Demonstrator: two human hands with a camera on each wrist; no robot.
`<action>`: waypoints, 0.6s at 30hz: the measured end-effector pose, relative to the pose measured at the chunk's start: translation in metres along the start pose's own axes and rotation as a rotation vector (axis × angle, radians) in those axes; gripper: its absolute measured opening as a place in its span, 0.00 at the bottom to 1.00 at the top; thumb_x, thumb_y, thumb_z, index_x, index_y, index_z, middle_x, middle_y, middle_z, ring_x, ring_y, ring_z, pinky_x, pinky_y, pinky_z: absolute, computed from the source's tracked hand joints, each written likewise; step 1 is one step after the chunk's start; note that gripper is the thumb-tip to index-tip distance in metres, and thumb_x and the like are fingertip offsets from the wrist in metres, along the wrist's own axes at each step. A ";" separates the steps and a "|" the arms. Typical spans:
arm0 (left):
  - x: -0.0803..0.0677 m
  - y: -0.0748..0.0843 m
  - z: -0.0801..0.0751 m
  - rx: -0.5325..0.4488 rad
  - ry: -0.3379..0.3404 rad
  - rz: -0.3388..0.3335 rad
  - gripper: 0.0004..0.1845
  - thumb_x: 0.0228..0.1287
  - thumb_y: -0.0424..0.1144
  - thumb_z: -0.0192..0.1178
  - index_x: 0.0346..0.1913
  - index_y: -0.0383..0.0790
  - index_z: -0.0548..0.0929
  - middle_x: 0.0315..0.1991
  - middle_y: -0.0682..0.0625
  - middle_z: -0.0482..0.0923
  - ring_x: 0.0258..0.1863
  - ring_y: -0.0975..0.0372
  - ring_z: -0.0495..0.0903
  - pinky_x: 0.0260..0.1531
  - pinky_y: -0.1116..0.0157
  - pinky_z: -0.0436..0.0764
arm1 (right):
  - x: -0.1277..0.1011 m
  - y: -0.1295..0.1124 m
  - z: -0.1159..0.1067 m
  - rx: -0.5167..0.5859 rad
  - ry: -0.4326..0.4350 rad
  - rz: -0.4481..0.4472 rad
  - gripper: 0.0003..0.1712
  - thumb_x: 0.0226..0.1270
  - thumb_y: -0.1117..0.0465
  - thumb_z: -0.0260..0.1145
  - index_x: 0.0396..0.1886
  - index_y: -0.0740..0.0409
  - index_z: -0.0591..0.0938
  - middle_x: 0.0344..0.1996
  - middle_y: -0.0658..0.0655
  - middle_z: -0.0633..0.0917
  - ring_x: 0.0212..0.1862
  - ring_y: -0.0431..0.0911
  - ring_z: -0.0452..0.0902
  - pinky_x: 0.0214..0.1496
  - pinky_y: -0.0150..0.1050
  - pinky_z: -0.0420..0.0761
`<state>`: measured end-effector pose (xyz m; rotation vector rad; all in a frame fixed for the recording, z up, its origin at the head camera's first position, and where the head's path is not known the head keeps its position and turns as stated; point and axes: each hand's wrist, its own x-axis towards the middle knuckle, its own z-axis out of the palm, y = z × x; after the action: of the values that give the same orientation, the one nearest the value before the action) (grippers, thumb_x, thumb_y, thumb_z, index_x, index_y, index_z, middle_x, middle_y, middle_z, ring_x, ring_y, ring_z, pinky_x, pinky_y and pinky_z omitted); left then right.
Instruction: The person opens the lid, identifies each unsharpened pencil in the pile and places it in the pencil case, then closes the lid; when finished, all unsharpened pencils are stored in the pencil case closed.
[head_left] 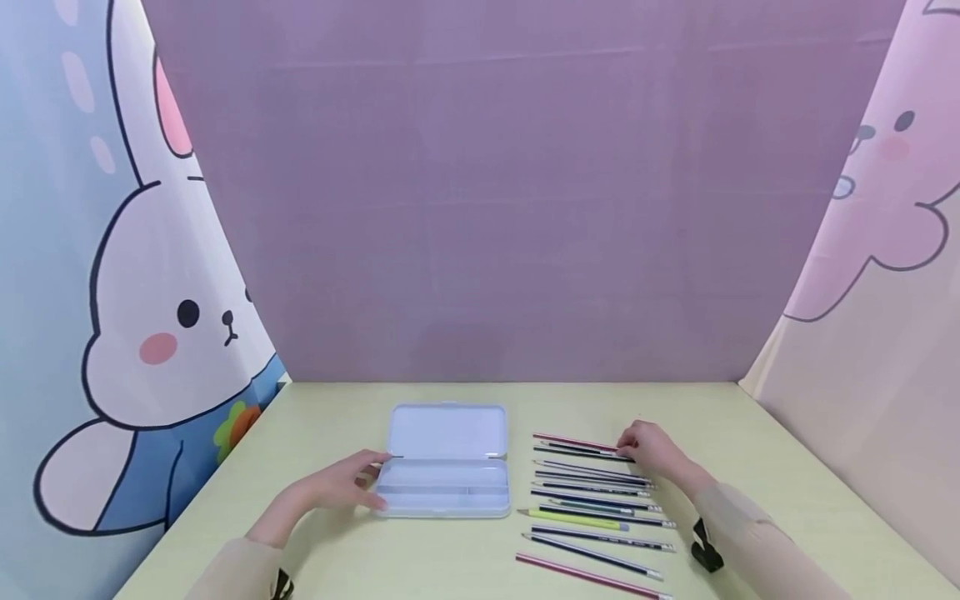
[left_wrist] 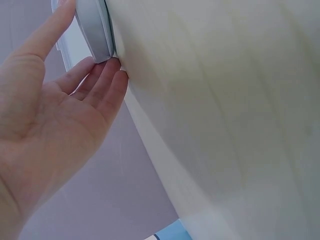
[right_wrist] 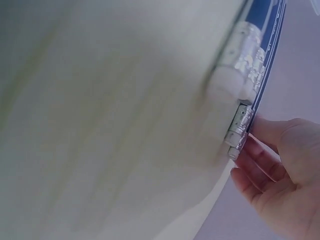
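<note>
A pale translucent pencil case lies on the table with its lid opened away. My left hand holds its left end, thumb at the front corner and fingers toward the hinge. In the left wrist view the fingertips touch the end of the case. To the right, several pencils lie in a loose column. My right hand is at the far end of that column and pinches the end of a pencil beside the red pencil. Which pencil it pinches, I cannot tell.
A yellow-green pencil lies among the dark ones, and a pinkish-red pencil is nearest the front. The light table ends at a purple backdrop. Printed cloths with cartoon animals hang at both sides.
</note>
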<state>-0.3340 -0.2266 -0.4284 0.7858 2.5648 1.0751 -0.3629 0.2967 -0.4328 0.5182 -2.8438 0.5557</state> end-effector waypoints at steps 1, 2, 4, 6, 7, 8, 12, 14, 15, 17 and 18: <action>0.000 0.000 0.000 0.001 0.000 -0.002 0.41 0.53 0.43 0.69 0.65 0.26 0.62 0.61 0.30 0.64 0.57 0.40 0.69 0.58 0.44 0.71 | 0.000 0.000 0.000 -0.005 0.001 0.003 0.03 0.55 0.67 0.68 0.27 0.63 0.84 0.25 0.52 0.79 0.29 0.42 0.74 0.35 0.39 0.79; 0.000 0.000 0.000 0.001 0.000 -0.005 0.41 0.53 0.43 0.69 0.65 0.26 0.62 0.62 0.30 0.64 0.57 0.40 0.69 0.58 0.44 0.71 | -0.001 -0.001 0.000 -0.007 0.002 0.007 0.03 0.55 0.67 0.68 0.27 0.64 0.83 0.24 0.52 0.79 0.29 0.42 0.74 0.35 0.39 0.79; 0.001 -0.001 0.000 0.000 -0.001 -0.008 0.41 0.53 0.43 0.69 0.65 0.26 0.62 0.62 0.30 0.64 0.57 0.40 0.69 0.58 0.44 0.71 | -0.001 -0.001 0.000 -0.003 0.001 0.018 0.03 0.55 0.68 0.68 0.26 0.64 0.82 0.24 0.53 0.78 0.29 0.42 0.73 0.34 0.38 0.79; 0.002 -0.002 0.000 0.002 -0.001 -0.004 0.41 0.53 0.43 0.69 0.65 0.26 0.62 0.62 0.31 0.64 0.57 0.40 0.69 0.58 0.44 0.71 | -0.001 0.000 0.000 -0.001 -0.003 0.025 0.04 0.56 0.68 0.67 0.25 0.65 0.81 0.24 0.53 0.77 0.29 0.42 0.72 0.34 0.38 0.78; 0.002 -0.002 0.000 0.002 -0.002 -0.001 0.41 0.53 0.43 0.69 0.65 0.26 0.63 0.61 0.31 0.64 0.57 0.41 0.69 0.58 0.44 0.71 | -0.001 0.000 0.000 0.003 -0.005 0.031 0.03 0.57 0.68 0.66 0.25 0.64 0.81 0.24 0.53 0.77 0.28 0.42 0.72 0.33 0.38 0.78; 0.002 -0.002 0.000 0.002 -0.002 0.003 0.41 0.53 0.43 0.69 0.64 0.26 0.63 0.61 0.31 0.64 0.57 0.41 0.69 0.58 0.44 0.71 | -0.001 0.001 0.000 0.007 -0.006 0.037 0.03 0.57 0.69 0.66 0.25 0.64 0.81 0.24 0.53 0.77 0.28 0.42 0.72 0.33 0.38 0.78; 0.002 -0.001 0.000 -0.001 -0.004 0.001 0.41 0.53 0.43 0.69 0.64 0.26 0.63 0.61 0.31 0.64 0.57 0.41 0.69 0.58 0.44 0.71 | 0.000 0.003 0.000 0.024 -0.016 0.077 0.03 0.59 0.70 0.63 0.26 0.62 0.80 0.24 0.52 0.79 0.29 0.42 0.71 0.32 0.38 0.76; 0.001 -0.001 0.000 -0.002 -0.004 -0.005 0.41 0.53 0.43 0.69 0.64 0.26 0.63 0.61 0.31 0.64 0.58 0.40 0.69 0.58 0.44 0.70 | 0.000 0.003 0.000 0.026 -0.020 0.085 0.03 0.60 0.70 0.62 0.27 0.61 0.80 0.24 0.51 0.80 0.29 0.42 0.71 0.32 0.38 0.76; 0.001 0.000 0.000 -0.003 -0.004 -0.009 0.41 0.53 0.43 0.69 0.64 0.26 0.63 0.62 0.31 0.64 0.58 0.40 0.68 0.58 0.44 0.70 | 0.000 0.003 -0.001 0.033 -0.018 0.088 0.03 0.60 0.70 0.62 0.27 0.61 0.80 0.24 0.51 0.80 0.28 0.42 0.71 0.32 0.37 0.75; 0.000 0.000 0.000 -0.003 -0.003 -0.011 0.41 0.53 0.43 0.69 0.64 0.26 0.63 0.62 0.30 0.64 0.58 0.40 0.68 0.58 0.44 0.70 | 0.000 0.003 -0.002 0.048 -0.014 0.086 0.03 0.60 0.69 0.63 0.27 0.61 0.80 0.24 0.51 0.80 0.28 0.42 0.71 0.32 0.37 0.75; 0.000 0.000 0.000 -0.002 -0.002 -0.009 0.41 0.53 0.43 0.69 0.64 0.26 0.63 0.62 0.30 0.64 0.58 0.40 0.68 0.58 0.44 0.70 | -0.001 0.003 -0.002 0.051 -0.009 0.081 0.03 0.60 0.69 0.63 0.27 0.61 0.80 0.24 0.51 0.80 0.28 0.41 0.71 0.32 0.37 0.76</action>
<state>-0.3341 -0.2265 -0.4279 0.7732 2.5633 1.0736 -0.3632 0.3007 -0.4320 0.4164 -2.8768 0.6435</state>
